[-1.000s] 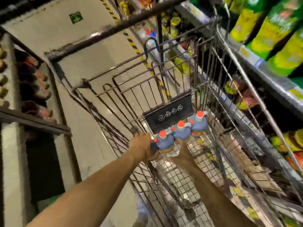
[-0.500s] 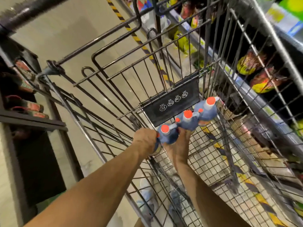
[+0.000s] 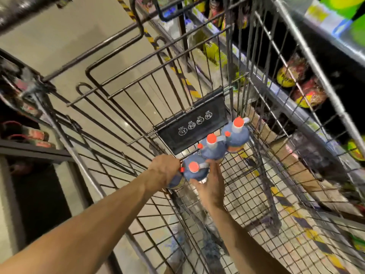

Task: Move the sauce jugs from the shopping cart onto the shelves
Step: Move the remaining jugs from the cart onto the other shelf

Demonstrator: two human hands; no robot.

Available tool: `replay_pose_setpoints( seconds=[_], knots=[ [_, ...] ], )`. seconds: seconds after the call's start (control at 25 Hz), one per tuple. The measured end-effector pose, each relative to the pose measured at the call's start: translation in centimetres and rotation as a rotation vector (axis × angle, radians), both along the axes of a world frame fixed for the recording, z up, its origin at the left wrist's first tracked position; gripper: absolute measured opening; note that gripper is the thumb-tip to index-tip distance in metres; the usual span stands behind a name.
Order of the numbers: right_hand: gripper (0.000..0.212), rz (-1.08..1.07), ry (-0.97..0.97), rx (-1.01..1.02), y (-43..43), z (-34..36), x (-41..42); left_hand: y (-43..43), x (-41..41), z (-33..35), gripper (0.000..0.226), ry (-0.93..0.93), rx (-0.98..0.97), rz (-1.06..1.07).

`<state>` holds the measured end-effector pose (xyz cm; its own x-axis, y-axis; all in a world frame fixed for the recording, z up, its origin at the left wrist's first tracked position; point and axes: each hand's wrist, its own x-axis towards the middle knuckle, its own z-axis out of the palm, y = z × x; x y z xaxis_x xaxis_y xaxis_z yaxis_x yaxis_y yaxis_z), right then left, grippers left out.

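Three dark blue sauce jugs with orange-red caps stand in a row inside the wire shopping cart (image 3: 256, 48), against its front panel. My left hand (image 3: 165, 171) is closed around the left side of the nearest jug (image 3: 194, 171). My right hand (image 3: 211, 184) presses flat against that jug's right side, fingertips reaching the base of the middle jug (image 3: 213, 148). The far jug (image 3: 236, 135) sits untouched in the cart's right front corner.
A black placard (image 3: 194, 125) with white icons hangs on the cart's front wall. Shelves with packaged goods (image 3: 304, 91) run along the right; a dark shelf (image 3: 29, 151) holding bottles stands at the left. Yellow-black floor tape (image 3: 183, 80) crosses the aisle.
The camera has moved closer and lower over the cart. Both hands stay on the nearest jug, which looks slightly pulled away from the other two.
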<state>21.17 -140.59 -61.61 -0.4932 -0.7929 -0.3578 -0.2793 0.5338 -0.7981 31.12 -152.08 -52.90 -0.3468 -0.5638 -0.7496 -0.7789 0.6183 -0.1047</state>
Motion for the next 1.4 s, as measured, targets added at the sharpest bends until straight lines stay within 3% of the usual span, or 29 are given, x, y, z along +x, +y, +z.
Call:
replay_pose_setpoints(
  seconds=[0.16, 0.32, 0.52, 0.64, 0.72, 0.84, 0.96, 1.08, 1.16, 1.24, 1.28, 1.4],
  knots=[
    [0.068, 0.02, 0.034, -0.002, 1.5, 0.9, -0.7, 1.1, 0.0, -0.2, 0.034, -0.016, 0.039, -0.108],
    [0.036, 0.122, 0.136, -0.012, 4.1, 1.4, -3.6, 2.6, -1.3, 0.8, 0.034, -0.013, 0.074, -0.156],
    [0.024, 0.17, 0.261, -0.001, 8.0, 3.1, -7.4, 3.9, -4.2, 1.3, 0.031, 0.069, 0.054, -0.251],
    [0.034, 0.098, 0.253, -0.022, 9.7, 2.2, -9.2, 5.0, -6.7, 0.4, 0.027, 0.144, 0.049, -0.246],
    [0.06, 0.038, 0.175, -0.005, 10.5, 1.6, -9.9, 5.7, -7.7, -0.4, 0.024, 0.224, 0.026, -0.222],
    [0.092, -0.051, -0.074, 0.021, 10.2, 0.8, -10.8, 5.7, -6.6, -1.8, 0.024, 0.485, -0.011, 0.016],
    [0.105, -0.047, -0.215, 0.076, 9.8, -0.8, -11.9, 5.8, -4.8, -3.2, 0.039, 0.875, 0.288, 0.577],
    [0.095, -0.012, -0.214, 0.145, 9.8, -2.0, -12.0, 6.2, -4.1, -4.7, 0.064, 0.916, 0.48, 0.793],
    [0.081, -0.1, -0.356, 0.124, 9.7, -2.6, -11.9, 6.2, -3.6, -5.7, 0.073, 0.917, 0.545, 0.914],
    [0.054, -0.245, -0.524, 0.062, 9.6, -3.0, -11.8, 6.2, -3.2, -6.8, 0.066, 0.937, 0.591, 0.96],
    [0.045, -0.267, -0.535, 0.061, 9.6, -3.3, -12.2, 6.4, -3.3, -7.3, 0.059, 0.943, 0.595, 0.928],
    [0.048, -0.194, -0.349, 0.075, 10.2, -3.9, -12.4, 7.9, -3.5, -8.5, 0.058, 0.919, 0.657, 0.878]
  ],
)
